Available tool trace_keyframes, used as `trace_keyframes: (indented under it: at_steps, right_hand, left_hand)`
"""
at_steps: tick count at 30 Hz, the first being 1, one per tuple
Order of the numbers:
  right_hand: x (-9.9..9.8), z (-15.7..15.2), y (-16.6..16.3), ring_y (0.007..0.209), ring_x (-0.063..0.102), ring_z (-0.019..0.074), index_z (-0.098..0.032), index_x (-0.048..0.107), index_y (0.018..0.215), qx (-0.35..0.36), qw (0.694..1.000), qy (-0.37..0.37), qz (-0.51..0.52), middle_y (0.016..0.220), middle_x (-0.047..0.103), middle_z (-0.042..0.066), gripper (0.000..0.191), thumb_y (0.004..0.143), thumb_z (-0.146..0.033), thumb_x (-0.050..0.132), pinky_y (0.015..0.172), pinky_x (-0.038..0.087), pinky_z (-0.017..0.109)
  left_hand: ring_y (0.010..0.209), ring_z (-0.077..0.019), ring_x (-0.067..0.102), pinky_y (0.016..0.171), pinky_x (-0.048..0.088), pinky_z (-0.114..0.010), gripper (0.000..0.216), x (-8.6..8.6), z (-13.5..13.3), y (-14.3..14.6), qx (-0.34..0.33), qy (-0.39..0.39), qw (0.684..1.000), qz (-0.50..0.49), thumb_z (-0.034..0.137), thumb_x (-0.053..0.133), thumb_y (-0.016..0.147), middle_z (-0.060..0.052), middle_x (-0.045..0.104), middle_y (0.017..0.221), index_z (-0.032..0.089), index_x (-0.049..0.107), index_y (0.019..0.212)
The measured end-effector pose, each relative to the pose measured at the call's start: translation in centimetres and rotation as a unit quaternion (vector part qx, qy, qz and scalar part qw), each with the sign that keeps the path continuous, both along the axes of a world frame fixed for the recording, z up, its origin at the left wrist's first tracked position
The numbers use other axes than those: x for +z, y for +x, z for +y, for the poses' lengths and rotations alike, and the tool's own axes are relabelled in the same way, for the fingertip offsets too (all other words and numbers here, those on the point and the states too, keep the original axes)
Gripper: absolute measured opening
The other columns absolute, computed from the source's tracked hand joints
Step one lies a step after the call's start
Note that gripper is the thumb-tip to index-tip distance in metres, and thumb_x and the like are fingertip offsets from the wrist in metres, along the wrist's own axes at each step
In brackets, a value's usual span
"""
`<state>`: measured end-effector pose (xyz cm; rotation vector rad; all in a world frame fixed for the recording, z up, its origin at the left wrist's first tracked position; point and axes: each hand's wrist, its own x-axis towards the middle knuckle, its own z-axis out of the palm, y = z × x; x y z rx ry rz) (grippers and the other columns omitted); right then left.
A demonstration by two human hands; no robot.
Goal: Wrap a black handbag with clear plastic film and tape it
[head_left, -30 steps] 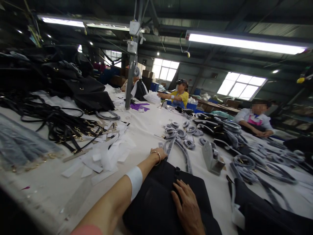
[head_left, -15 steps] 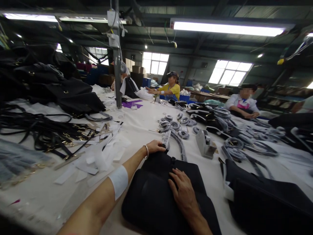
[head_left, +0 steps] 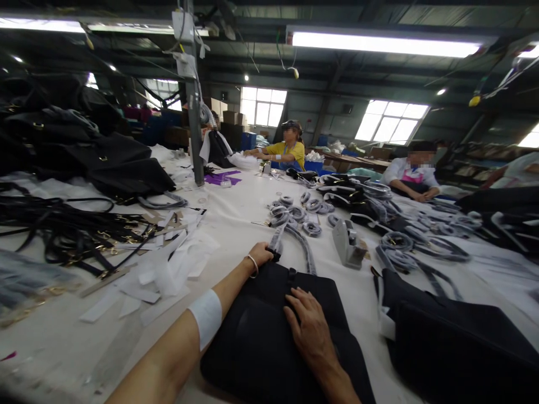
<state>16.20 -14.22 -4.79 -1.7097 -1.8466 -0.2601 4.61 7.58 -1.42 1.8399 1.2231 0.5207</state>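
Note:
A black handbag (head_left: 248, 320) lies flat on the table in front of me, its top edge pointing away. Its handle (head_left: 305, 247), wrapped in clear plastic, loops out beyond that edge. My left hand (head_left: 261, 253) is closed at the bag's far left corner, by the foot of the handle; the fingertips are partly hidden. My right hand (head_left: 311, 322) rests on the bag's upper face with its fingers stretched out, just below a small black tab (head_left: 291, 275) at the middle of the top edge.
Another black bag (head_left: 455, 336) lies to the right. A tape dispenser (head_left: 348, 244) and several coiled wrapped straps (head_left: 295, 213) are beyond. Black straps with gold clasps (head_left: 84, 235) and paper scraps (head_left: 168, 269) spread leftward. A metal post (head_left: 195, 112) rises behind. Other people sit across the table.
The view has shifted slightly, so most things appear a little further left. Both hands keep their places on the bag.

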Motion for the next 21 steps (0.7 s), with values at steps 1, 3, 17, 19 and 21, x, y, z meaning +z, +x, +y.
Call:
trace_keyframes:
  at_steps: [1, 3, 17, 19, 21]
  right_hand:
    - [0.1, 0.0, 0.0, 0.117, 0.055, 0.0239, -0.022, 0.066, 0.112, 0.000, 1.000, 0.001, 0.001, 0.120, 0.064, 0.006, 0.026, 0.091, -0.029, 0.052, 0.105, 0.041, 0.045]
    - [0.1, -0.1, -0.1, 0.117, 0.056, 0.0239, -0.022, 0.066, 0.112, 0.001, 1.000, 0.004, 0.002, 0.120, 0.064, 0.006, 0.026, 0.091, -0.030, 0.052, 0.105, 0.041, 0.045]
    - [-1.9, 0.4, 0.6, 0.114, 0.058, 0.0264, -0.023, 0.067, 0.111, 0.001, 0.999, 0.024, -0.022, 0.121, 0.064, 0.007, 0.029, 0.092, -0.037, 0.051, 0.101, 0.044, 0.047]
    - [-1.9, 0.4, 0.6, 0.114, 0.058, 0.0262, -0.023, 0.067, 0.111, 0.002, 0.999, 0.025, -0.024, 0.120, 0.065, 0.007, 0.029, 0.092, -0.038, 0.050, 0.101, 0.045, 0.047]
    - [-2.0, 0.4, 0.6, 0.114, 0.058, 0.0259, -0.024, 0.067, 0.111, 0.003, 0.999, 0.026, -0.025, 0.120, 0.065, 0.007, 0.029, 0.093, -0.038, 0.049, 0.100, 0.045, 0.046]
  left_hand:
    - [0.061, -0.0129, 0.058, 0.053, 0.043, -0.020, 0.025, -0.1, 0.0, -0.1, 0.001, 0.002, 1.000, 0.000, 0.009, 0.057, 0.067, 0.001, 0.061, 0.065, 0.013, 0.065, 0.090]
    - [0.065, -0.0138, 0.060, 0.055, 0.045, -0.022, 0.029, -0.1, -0.2, -0.4, 0.006, 0.014, 1.000, 0.003, 0.012, 0.054, 0.072, -0.001, 0.065, 0.073, 0.012, 0.063, 0.100]
    - [0.105, -0.0253, 0.058, 0.094, 0.044, -0.040, 0.036, 1.2, -2.8, 0.3, -0.136, 0.260, 0.936, 0.196, 0.016, 0.052, 0.077, -0.009, 0.064, 0.105, 0.020, 0.054, 0.113]
    - [0.100, -0.0254, 0.060, 0.088, 0.047, -0.038, 0.031, 1.0, -2.7, 0.3, -0.121, 0.249, 0.939, 0.203, 0.017, 0.051, 0.078, -0.009, 0.064, 0.102, 0.018, 0.056, 0.108]
    - [0.108, -0.0253, 0.057, 0.092, 0.045, -0.036, 0.030, 0.9, -2.5, 0.3, -0.102, 0.254, 0.941, 0.199, 0.018, 0.051, 0.078, -0.012, 0.060, 0.113, 0.016, 0.057, 0.108]
